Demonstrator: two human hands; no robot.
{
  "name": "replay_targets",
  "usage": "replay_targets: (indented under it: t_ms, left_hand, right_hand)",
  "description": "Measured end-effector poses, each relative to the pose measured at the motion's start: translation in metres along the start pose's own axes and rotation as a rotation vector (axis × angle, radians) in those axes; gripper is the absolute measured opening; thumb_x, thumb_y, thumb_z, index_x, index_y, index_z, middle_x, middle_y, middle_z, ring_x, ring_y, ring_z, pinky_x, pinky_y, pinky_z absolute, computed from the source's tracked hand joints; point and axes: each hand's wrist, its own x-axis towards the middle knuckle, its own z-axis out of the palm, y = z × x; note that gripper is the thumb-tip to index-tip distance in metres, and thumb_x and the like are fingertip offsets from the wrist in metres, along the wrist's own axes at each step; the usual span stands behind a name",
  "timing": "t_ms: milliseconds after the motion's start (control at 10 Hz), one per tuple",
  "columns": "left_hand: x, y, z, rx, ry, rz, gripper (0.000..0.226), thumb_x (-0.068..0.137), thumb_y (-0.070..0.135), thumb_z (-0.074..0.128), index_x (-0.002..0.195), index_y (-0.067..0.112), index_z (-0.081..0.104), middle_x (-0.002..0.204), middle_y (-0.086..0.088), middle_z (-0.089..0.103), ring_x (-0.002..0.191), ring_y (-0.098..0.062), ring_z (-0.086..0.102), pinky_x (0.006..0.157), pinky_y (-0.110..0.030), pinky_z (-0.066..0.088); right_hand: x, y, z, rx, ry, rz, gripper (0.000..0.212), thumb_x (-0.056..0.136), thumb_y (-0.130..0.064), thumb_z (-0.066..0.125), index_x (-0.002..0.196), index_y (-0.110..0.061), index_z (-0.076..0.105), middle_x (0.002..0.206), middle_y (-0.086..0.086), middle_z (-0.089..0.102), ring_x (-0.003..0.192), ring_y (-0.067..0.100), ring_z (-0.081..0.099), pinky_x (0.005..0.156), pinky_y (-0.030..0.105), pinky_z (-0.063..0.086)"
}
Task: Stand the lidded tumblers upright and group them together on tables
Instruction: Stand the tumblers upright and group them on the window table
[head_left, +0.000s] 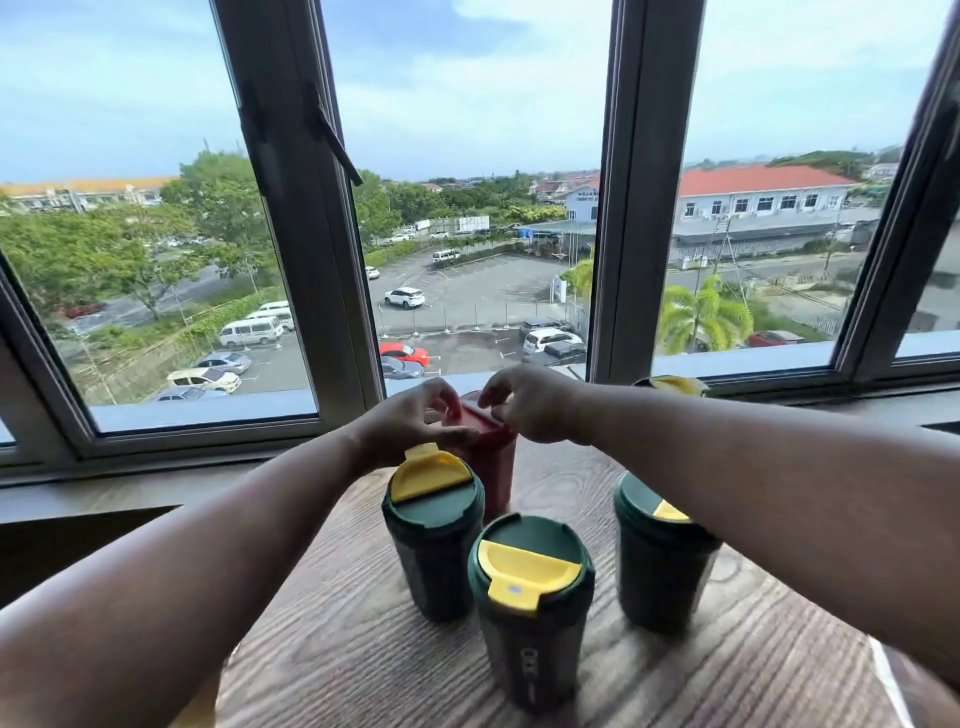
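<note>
1. Both bare forearms reach forward from the lower corners of the view and converge toward the middle.
2. The left hand (410, 423) is raised at the end of a straight wrist, its back turned toward the camera; the fingers are curled, with thumb and fingertips bent inward toward the right hand.
3. The right hand (530, 402) sits just beside it, slightly higher, wrist bent downward; its fingers hook down and its thumb points toward the left hand.
4. The fingertips of the two hands are close together but apart.
</note>
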Motion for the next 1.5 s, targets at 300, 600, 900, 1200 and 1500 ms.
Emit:
replay_targets:
  t_ms: [300, 600, 900, 1200, 1500]
  left_hand:
    - [-0.003, 0.028, -0.014, 0.003, -0.142, -0.1, 0.06, 0.081, 0.031, 0.082, 0.131, 0.019, 0.052, 0.111, -0.015, 0.068, 0.088, -0.022, 0.067, 0.084, -0.04, 0.057]
    - [0.002, 0.039, -0.01, 0.239, -0.077, -0.122, 0.045, 0.079, 0.046, 0.08, 0.113, 0.021, 0.064, 0.103, -0.011, 0.073, 0.092, -0.028, 0.072, 0.085, -0.048, 0.058]
    - [0.002, 0.065, 0.003, 0.374, -0.172, -0.101, 0.034, 0.091, 0.043, 0.068, 0.105, 0.012, 0.071, 0.086, -0.002, 0.074, 0.076, -0.013, 0.069, 0.07, -0.024, 0.055]
    - [-0.006, 0.077, 0.014, 0.522, -0.194, -0.155, 0.043, 0.094, 0.053, 0.059, 0.101, 0.013, 0.073, 0.092, 0.001, 0.077, 0.084, -0.013, 0.072, 0.073, -0.025, 0.053]
    - [-0.041, 0.057, 0.016, 0.525, -0.059, -0.243, 0.048, 0.099, 0.057, 0.043, 0.107, 0.016, 0.067, 0.107, -0.003, 0.067, 0.099, -0.022, 0.061, 0.081, -0.033, 0.046]
  right_hand:
    - [-0.012, -0.015, -0.003, -0.147, 0.041, 0.039, 0.038, 0.089, -0.01, 0.066, 0.126, -0.012, 0.06, 0.128, 0.014, 0.057, 0.106, 0.029, 0.06, 0.089, 0.04, 0.056]
    - [-0.015, -0.012, -0.006, -0.274, -0.039, 0.1, 0.043, 0.095, -0.015, 0.059, 0.136, -0.008, 0.051, 0.133, 0.016, 0.054, 0.114, 0.029, 0.057, 0.094, 0.038, 0.053]
    - [-0.033, -0.01, -0.033, -0.272, -0.204, 0.057, 0.053, 0.091, -0.014, 0.067, 0.141, -0.014, 0.049, 0.117, 0.006, 0.059, 0.103, 0.027, 0.063, 0.092, 0.04, 0.056]
    - [-0.026, 0.011, -0.044, -0.339, -0.319, -0.074, 0.048, 0.095, -0.002, 0.058, 0.141, -0.01, 0.048, 0.132, -0.001, 0.056, 0.078, 0.009, 0.052, 0.073, 0.015, 0.054]
    - [-0.006, 0.024, -0.035, -0.331, -0.29, -0.26, 0.04, 0.091, -0.021, 0.062, 0.129, -0.019, 0.054, 0.111, 0.009, 0.065, 0.086, 0.019, 0.057, 0.08, 0.035, 0.051]
